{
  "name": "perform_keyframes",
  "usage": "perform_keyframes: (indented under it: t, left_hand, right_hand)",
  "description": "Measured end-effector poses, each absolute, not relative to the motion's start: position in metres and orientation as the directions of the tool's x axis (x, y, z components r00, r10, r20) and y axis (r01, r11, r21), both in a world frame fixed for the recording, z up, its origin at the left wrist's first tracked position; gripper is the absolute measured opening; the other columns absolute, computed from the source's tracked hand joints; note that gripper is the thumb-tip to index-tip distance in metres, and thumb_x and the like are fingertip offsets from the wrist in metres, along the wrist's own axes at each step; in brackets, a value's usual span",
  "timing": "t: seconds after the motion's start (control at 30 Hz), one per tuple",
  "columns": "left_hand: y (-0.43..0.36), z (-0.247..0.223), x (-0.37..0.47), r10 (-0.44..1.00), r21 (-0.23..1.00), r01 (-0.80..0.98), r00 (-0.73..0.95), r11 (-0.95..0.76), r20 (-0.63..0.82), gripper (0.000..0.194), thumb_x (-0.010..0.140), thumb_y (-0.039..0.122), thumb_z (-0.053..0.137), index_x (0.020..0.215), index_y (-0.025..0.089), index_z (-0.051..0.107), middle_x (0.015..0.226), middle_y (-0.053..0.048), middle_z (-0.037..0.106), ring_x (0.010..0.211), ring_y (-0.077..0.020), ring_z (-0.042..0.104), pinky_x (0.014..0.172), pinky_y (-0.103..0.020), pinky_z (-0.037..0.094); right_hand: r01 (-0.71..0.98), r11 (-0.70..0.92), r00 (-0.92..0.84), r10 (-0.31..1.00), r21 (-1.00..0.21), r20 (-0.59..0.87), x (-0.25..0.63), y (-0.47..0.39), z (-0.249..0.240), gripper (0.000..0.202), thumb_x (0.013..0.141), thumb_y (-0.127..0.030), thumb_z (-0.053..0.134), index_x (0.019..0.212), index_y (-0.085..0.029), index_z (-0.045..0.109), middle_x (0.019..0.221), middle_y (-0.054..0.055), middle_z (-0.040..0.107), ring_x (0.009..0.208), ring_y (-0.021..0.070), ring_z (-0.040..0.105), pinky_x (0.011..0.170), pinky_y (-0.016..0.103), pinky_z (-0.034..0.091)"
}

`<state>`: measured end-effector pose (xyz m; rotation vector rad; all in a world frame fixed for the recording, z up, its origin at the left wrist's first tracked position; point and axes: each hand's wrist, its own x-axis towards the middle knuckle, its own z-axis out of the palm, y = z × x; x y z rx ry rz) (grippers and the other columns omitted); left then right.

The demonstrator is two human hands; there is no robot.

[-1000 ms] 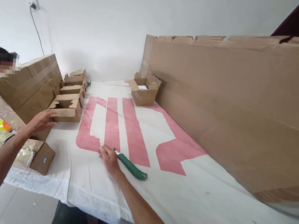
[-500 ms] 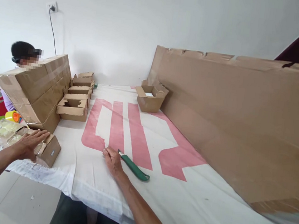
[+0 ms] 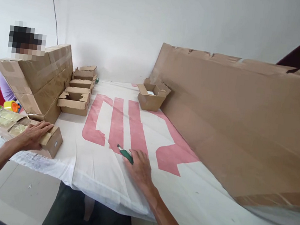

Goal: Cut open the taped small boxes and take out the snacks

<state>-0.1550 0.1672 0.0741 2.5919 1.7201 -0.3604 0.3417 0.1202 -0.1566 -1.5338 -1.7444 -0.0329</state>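
My right hand [image 3: 141, 167] has its fingers closed around the green handle of a utility knife [image 3: 127, 155], low over the pink-and-white tablecloth. The blade end points away to the left; the rear of the handle is hidden under my palm. At the left front of the table, my left hand [image 3: 34, 136] lies with fingers stretched across the top of a small taped cardboard box [image 3: 53, 145]. Yellowish tape covers part of this box and of the cardboard beside it.
Large cardboard cartons [image 3: 44, 75] stand at the left, with a person behind them. Several small open boxes [image 3: 72, 110] line up beside the cartons. Another open box [image 3: 151, 101] sits near a big leaning cardboard sheet [image 3: 227, 117]. A yellow tape roll [image 3: 11, 106] lies at far left.
My right hand has moved right, from the bare cloth onto the knife, and has taken hold of it. My left hand stays on the box. The view has shifted slightly.
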Motion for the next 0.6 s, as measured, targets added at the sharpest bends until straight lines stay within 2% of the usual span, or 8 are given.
perform_keyframes:
  t: [0.13, 0.2, 0.3, 0.4, 0.5, 0.57, 0.6]
  left_hand:
    - [0.157, 0.067, -0.106, 0.876, -0.028, 0.882, 0.464, -0.471, -0.131, 0.1, 0.072, 0.028, 0.087, 0.164, 0.021, 0.048, 0.165, -0.023, 0.056, 0.151, -0.0451, 0.054, 0.118, -0.058, 0.044]
    - [0.151, 0.06, -0.066, 0.845, 0.018, 0.848, 0.529, -0.53, -0.078, 0.096, 0.071, 0.033, 0.091, 0.159, 0.022, 0.052, 0.161, -0.022, 0.06, 0.146, -0.0441, 0.056, 0.117, -0.057, 0.044]
    - [0.142, 0.047, 0.001, 0.833, 0.023, 0.833, 0.553, -0.553, -0.002, 0.087, 0.075, 0.039, 0.091, 0.152, 0.02, 0.057, 0.152, -0.021, 0.066, 0.135, -0.043, 0.061, 0.113, -0.06, 0.046]
    - [0.133, 0.035, 0.054, 0.841, 0.04, 0.84, 0.539, -0.541, 0.049, 0.09, 0.076, 0.046, 0.093, 0.153, 0.016, 0.057, 0.152, -0.024, 0.065, 0.136, -0.0452, 0.061, 0.112, -0.064, 0.047]
    - [0.13, 0.03, 0.063, 0.802, 0.175, 0.783, 0.575, -0.596, 0.162, 0.09, 0.083, 0.05, 0.091, 0.158, 0.017, 0.053, 0.162, -0.024, 0.06, 0.147, -0.043, 0.057, 0.12, -0.062, 0.046]
    - [0.131, 0.03, 0.042, 0.81, 0.298, 0.757, 0.504, -0.582, 0.301, 0.076, 0.093, 0.047, 0.082, 0.159, 0.021, 0.053, 0.165, -0.021, 0.059, 0.152, -0.0386, 0.056, 0.122, -0.058, 0.046]
    - [0.133, 0.029, 0.024, 0.832, 0.357, 0.765, 0.409, -0.537, 0.375, 0.066, 0.097, 0.043, 0.077, 0.157, 0.023, 0.056, 0.164, -0.019, 0.06, 0.151, -0.0371, 0.058, 0.121, -0.057, 0.048]
  right_hand:
    - [0.892, 0.225, 0.046, 0.816, -0.391, 0.576, 0.356, 0.107, -0.185, 0.027, 0.107, -0.047, 0.054, 0.111, -0.023, 0.068, 0.107, 0.014, 0.072, 0.102, 0.0355, 0.063, 0.088, 0.047, 0.05]
    - [0.894, 0.219, 0.048, 0.82, -0.391, 0.571, 0.358, 0.105, -0.193, 0.029, 0.108, -0.048, 0.053, 0.108, -0.023, 0.068, 0.105, 0.013, 0.072, 0.102, 0.0358, 0.064, 0.086, 0.047, 0.049]
    - [0.889, 0.228, 0.043, 0.822, -0.397, 0.568, 0.359, 0.103, -0.196, 0.032, 0.109, -0.049, 0.05, 0.106, -0.022, 0.068, 0.103, 0.012, 0.072, 0.1, 0.035, 0.065, 0.085, 0.047, 0.049]
    - [0.892, 0.242, 0.027, 0.816, -0.383, 0.578, 0.361, 0.102, -0.194, 0.036, 0.111, -0.052, 0.048, 0.103, -0.022, 0.067, 0.1, 0.012, 0.072, 0.098, 0.0347, 0.065, 0.084, 0.046, 0.049]
    - [0.898, 0.229, 0.031, 0.819, -0.375, 0.573, 0.362, 0.102, -0.192, 0.041, 0.112, -0.055, 0.046, 0.1, -0.022, 0.067, 0.097, 0.012, 0.072, 0.097, 0.0351, 0.065, 0.084, 0.046, 0.048]
    - [0.895, 0.215, 0.047, 0.827, -0.391, 0.561, 0.361, 0.102, -0.189, 0.044, 0.112, -0.058, 0.045, 0.099, -0.022, 0.067, 0.096, 0.013, 0.071, 0.096, 0.0348, 0.065, 0.084, 0.046, 0.048]
    - [0.89, 0.207, 0.058, 0.831, -0.406, 0.553, 0.36, 0.102, -0.188, 0.046, 0.112, -0.06, 0.044, 0.097, -0.022, 0.067, 0.095, 0.013, 0.071, 0.095, 0.0344, 0.065, 0.084, 0.046, 0.049]
